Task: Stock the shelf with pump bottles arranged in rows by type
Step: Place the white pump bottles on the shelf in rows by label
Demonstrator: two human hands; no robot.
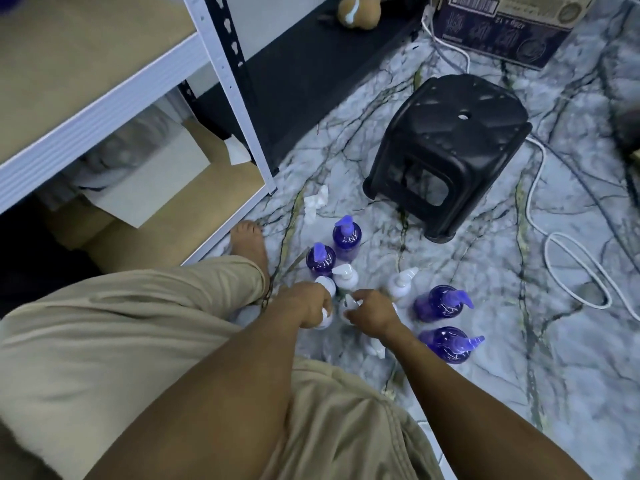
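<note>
- Cardboard box (502, 32), far right corner of the floor: side panel carries small print, apparently "420g x 12"; blurred.
- Barcode (472, 3), on the box's top flap: digits illegible.
- Pump bottles (347, 237): label print too blurred to read.

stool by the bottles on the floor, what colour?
Black: the stool is plain black plastic, clearest in the head view.

Dim, cool bluish light, flat with soft shadows. Wide-angle bend warps the shelf (114, 95) frame at the edges. Hands look motion-blurred; far box (502, 26) soft. No glare.
</note>
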